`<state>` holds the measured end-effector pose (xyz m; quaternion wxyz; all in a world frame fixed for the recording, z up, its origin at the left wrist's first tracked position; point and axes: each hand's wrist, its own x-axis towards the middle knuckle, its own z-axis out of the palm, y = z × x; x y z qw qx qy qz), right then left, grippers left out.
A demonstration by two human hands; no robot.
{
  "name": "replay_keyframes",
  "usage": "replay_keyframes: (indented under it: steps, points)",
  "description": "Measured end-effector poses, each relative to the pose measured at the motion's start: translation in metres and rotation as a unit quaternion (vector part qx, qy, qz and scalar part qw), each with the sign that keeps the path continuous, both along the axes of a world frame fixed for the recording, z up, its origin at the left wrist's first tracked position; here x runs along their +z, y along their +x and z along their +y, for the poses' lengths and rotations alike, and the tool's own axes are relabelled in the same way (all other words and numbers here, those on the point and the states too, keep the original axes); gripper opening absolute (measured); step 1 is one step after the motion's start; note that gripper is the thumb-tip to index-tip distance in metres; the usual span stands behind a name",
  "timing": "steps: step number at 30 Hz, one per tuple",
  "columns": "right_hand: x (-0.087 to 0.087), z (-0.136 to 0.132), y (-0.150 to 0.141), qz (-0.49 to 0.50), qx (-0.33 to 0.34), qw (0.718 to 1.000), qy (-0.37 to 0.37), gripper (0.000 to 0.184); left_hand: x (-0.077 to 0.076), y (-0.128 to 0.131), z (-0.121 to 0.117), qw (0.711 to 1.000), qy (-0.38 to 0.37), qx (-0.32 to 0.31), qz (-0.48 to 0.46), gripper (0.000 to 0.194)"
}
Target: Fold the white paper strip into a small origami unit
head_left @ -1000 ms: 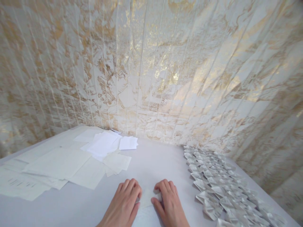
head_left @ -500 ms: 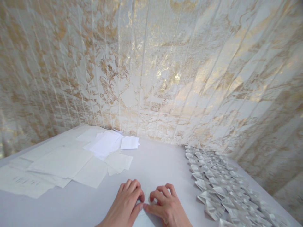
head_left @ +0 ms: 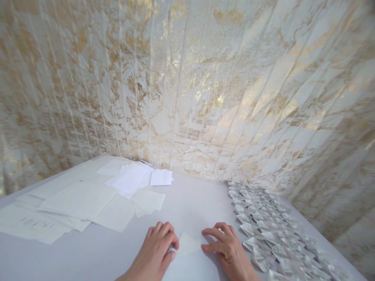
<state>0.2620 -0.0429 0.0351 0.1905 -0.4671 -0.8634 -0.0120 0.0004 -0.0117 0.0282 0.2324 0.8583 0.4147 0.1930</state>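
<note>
A pale sheet of paper (head_left: 189, 244) lies on the table between my hands, its top edge coming to a peak and its lower part running out of view at the bottom. My left hand (head_left: 158, 246) is curled at the paper's left edge, with thumb and forefinger closed on it; part of that grip is hidden. To the right, my right hand (head_left: 224, 244) has its fingers spread, thumb and forefinger apart, with the tips resting at or just beyond the paper's right side.
Large overlapping sheets of paper (head_left: 79, 201) cover the table's left side. Smaller bright white sheets (head_left: 131, 177) and a small stack of white squares (head_left: 161, 177) lie at the back. Rows of folded grey printed-paper pieces (head_left: 271, 230) fill the right. A gold-patterned curtain (head_left: 181, 97) hangs behind.
My right hand has moved right, away from my left, and its fingers have spread. More of the paper between them shows. My left hand has stayed almost in place.
</note>
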Motion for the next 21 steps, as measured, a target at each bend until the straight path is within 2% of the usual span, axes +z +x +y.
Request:
replay_keyframes:
  steps: [7, 10, 12, 16, 21]
  points:
    - [-0.005, -0.001, -0.013, 0.083, -0.012, 0.996, 0.033, 0.045, -0.001, 0.006, -0.005, 0.995, 0.091, -0.007, 0.037, 0.017]
    - [-0.015, 0.003, -0.025, 0.099, 0.024, 0.993, 0.057, 0.044, -0.007, 0.009, -0.004, 0.985, 0.164, -0.010, 0.046, 0.020]
    - [-0.026, 0.007, -0.033, 0.089, 0.047, 0.992, 0.076, 0.037, -0.014, 0.010, -0.001, 0.974, 0.221, -0.009, 0.048, 0.021]
    - [-0.043, 0.014, -0.042, 0.042, 0.020, 0.992, 0.117, 0.013, -0.028, 0.010, 0.005, 0.943, 0.330, -0.015, 0.045, 0.019]
    - [-0.036, 0.023, -0.045, -0.049, 0.024, 0.980, 0.193, 0.019, -0.024, 0.012, 0.008, 0.909, 0.415, -0.015, 0.032, 0.018]
